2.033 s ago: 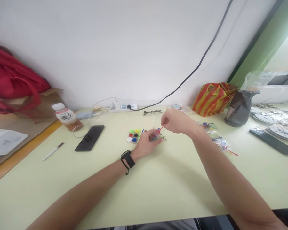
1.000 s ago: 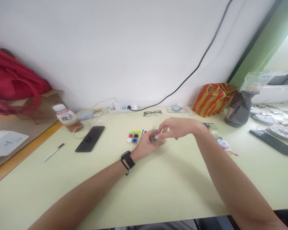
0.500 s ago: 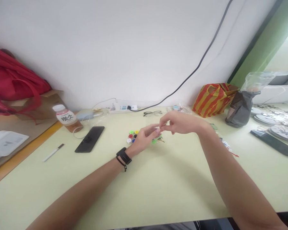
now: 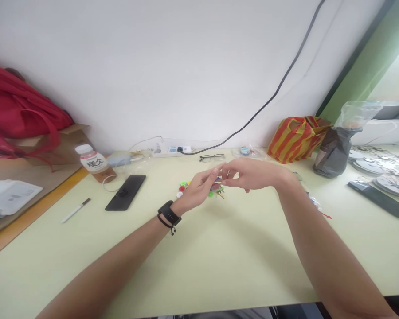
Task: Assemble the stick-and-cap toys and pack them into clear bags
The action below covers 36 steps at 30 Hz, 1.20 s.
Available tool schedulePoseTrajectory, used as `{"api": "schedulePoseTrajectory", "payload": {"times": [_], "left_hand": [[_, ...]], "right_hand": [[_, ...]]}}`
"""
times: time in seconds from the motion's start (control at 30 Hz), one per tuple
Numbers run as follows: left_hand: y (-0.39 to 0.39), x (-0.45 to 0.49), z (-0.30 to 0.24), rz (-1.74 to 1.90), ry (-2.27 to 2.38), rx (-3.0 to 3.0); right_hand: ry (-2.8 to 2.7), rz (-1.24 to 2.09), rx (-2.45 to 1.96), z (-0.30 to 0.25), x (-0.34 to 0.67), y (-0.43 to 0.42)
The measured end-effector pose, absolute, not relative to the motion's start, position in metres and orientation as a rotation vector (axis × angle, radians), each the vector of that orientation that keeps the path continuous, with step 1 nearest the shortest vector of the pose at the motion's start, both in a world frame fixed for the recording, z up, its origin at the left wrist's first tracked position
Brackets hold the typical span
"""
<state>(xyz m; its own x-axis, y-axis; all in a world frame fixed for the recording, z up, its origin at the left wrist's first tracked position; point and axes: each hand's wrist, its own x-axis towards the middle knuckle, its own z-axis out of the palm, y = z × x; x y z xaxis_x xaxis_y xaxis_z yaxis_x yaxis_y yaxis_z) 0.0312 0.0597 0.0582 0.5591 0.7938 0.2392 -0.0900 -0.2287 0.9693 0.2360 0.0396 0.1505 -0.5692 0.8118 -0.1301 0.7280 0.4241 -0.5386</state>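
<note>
Near the centre of the frame the two hands meet over the pale green table [image 4: 199, 266]. The left hand [image 4: 197, 191] reaches in from lower left, thumb on top and fingers partly bent; its fingertips are hidden, so what they grip cannot be told. The right hand [image 4: 251, 173] arches in from the right, thumb and forefinger curved toward each other with only a small gap at the tips, beside a small red piece [image 4: 217, 183]; whether they pinch it is too small to tell. Small multicoloured pieces [image 4: 216, 193] show just below the meeting fingers, bright green among them. Left of centre, round coloured caps [image 4: 181, 189] are partly covered by the left hand. A black smartphone [image 4: 125, 192] lies left of centre, with a white pen [image 4: 76, 210] farther left and a labelled drink bottle [image 4: 95, 164] above. Black-framed eyeglasses [image 4: 213, 157] rest above the hands; a red-and-yellow striped bag [image 4: 289, 139] stands at upper right.
</note>
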Motion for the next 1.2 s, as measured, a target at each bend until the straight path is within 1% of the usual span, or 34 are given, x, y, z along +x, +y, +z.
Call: {"api": "schedulePoseTrajectory", "payload": {"times": [0.1, 0.17, 0.27, 0.33, 0.43, 0.53, 0.6, 0.7, 0.9, 1.07, 1.2], "left_hand": [[0.064, 0.029, 0.054, 0.94, 0.641, 1.52], [0.069, 0.027, 0.052, 0.981, 0.699, 1.451], [0.074, 0.024, 0.054, 1.062, 0.747, 1.334], [0.076, 0.022, 0.059, 1.084, 0.737, 1.256], [0.077, 0.021, 0.067, 1.094, 0.723, 1.195], [0.076, 0.021, 0.072, 1.092, 0.701, 1.168], [0.076, 0.02, 0.071, 1.064, 0.685, 1.145], [0.077, 0.019, 0.069, 1.017, 0.672, 1.118], [0.079, 0.016, 0.066, 0.995, 0.691, 1.155], [0.072, 0.021, 0.057, 0.923, 0.661, 1.223], [0.068, 0.027, 0.048, 0.914, 0.69, 1.223]], "right_hand": [[-2.505, 0.562, -1.35, 0.149, 0.239, 0.043], [-2.356, 0.405, -1.305, 0.15, 0.239, 0.044], [-2.021, 0.306, -1.27, 0.15, 0.239, 0.048], [-1.891, 0.282, -1.293, 0.144, 0.238, 0.051], [-1.962, 0.407, -1.335, 0.12, 0.236, 0.052], [-2.045, 0.72, -1.296, 0.086, 0.231, 0.046], [-1.994, 0.857, -1.241, 0.065, 0.227, 0.039], [-1.885, 0.874, -1.203, 0.049, 0.224, 0.028], [-1.879, 0.87, -1.175, 0.051, 0.224, 0.023], [-1.54, 0.961, -1.1, 0.043, 0.223, 0.03], [-1.418, 1.039, -1.075, 0.033, 0.22, 0.034]]}}
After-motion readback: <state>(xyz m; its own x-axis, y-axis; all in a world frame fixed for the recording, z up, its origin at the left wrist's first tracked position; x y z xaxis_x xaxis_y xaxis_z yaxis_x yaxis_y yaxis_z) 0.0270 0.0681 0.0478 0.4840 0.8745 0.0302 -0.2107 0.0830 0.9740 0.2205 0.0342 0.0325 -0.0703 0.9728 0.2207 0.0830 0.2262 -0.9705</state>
